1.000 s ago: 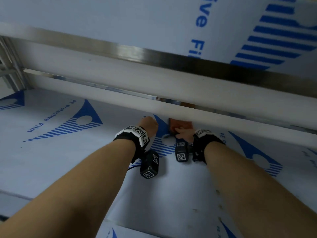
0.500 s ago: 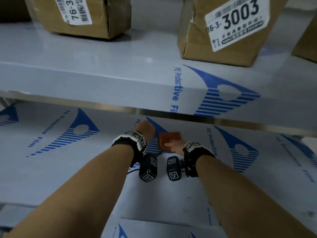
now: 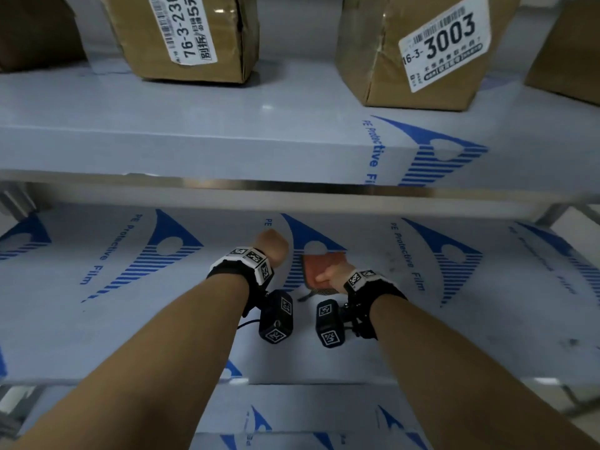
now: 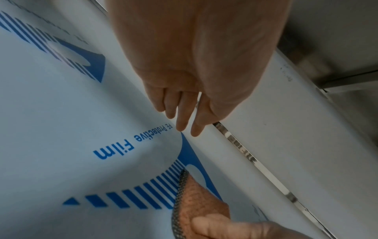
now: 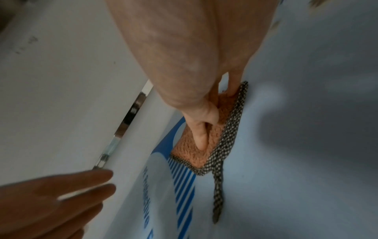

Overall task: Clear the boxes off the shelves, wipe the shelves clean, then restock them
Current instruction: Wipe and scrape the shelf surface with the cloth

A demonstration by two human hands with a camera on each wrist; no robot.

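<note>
On the lower shelf (image 3: 97,319), close to its back edge and roughly midway along, the right hand (image 3: 334,274) presses an orange cloth (image 3: 319,266) flat against the blue-printed protective film. From the right wrist view the forefinger lies straight along the cloth (image 5: 196,145), with the other fingers bent onto its fuzzy top, so the grip there bears down on the cloth and pins it to the shelf. A black-and-white checked trim (image 5: 227,134) runs round the cloth, and a strip of the same trim trails off toward the front edge of the shelf.

Just beside it, on the side toward the shelf's left end, the left hand (image 3: 274,246) reaches to the back edge. Its fingers (image 4: 182,116) are straight and apart, tips at or just above the film near the white back rail (image 4: 266,129); the grip is open and holds nothing. Whether the fingertips touch the film cannot be told.

Above, the upper shelf (image 3: 227,138) carries cardboard boxes well back from its front edge: one box (image 3: 188,37) toward the left with a white label, another box (image 3: 418,53) toward the right with a label reading 3003, and parts of further boxes at both far ends. A bare metal lip (image 3: 292,186) runs under the upper shelf's front edge.
</note>
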